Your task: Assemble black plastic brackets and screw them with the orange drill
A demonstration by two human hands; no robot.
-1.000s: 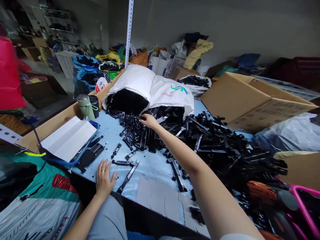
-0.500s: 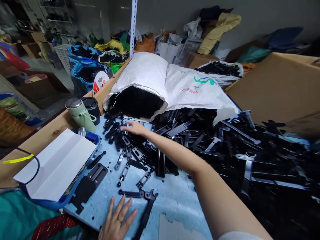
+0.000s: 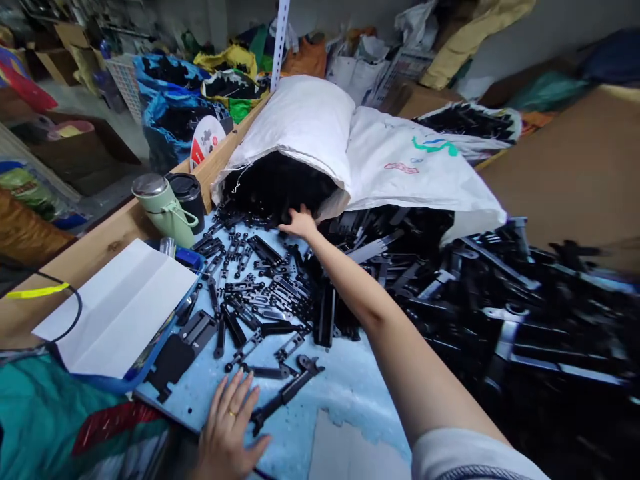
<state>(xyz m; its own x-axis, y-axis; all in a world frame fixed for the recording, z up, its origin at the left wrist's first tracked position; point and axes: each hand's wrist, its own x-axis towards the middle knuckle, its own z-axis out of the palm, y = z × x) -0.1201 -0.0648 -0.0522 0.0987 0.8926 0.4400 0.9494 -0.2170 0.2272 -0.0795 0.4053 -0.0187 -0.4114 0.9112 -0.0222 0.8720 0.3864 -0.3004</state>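
Note:
My right hand (image 3: 300,221) reaches far across the blue table (image 3: 345,387) to the mouth of a white woven sack (image 3: 310,127) lying on its side. The fingers rest spread on the black plastic parts (image 3: 260,293) spilling from the sack's dark opening; nothing is clearly gripped. My left hand (image 3: 231,423), with a ring on one finger, lies flat and open on the table's near edge, its fingers beside a long black hinged part (image 3: 285,395). A large heap of black parts (image 3: 490,300) covers the table's right side.
A green flask (image 3: 163,208) and a black cup (image 3: 187,199) stand at the table's left on a wooden ledge (image 3: 95,257). A folded white sheet (image 3: 120,307) lies on a blue tray. A brown cardboard box (image 3: 575,167) stands at the right. Blue bags of parts (image 3: 170,120) sit behind.
My right hand has moved from the scattered parts farther forward to the sack's opening, and more small parts lie spread over the table. My left hand stayed flat near the edge. The view shifted closer.

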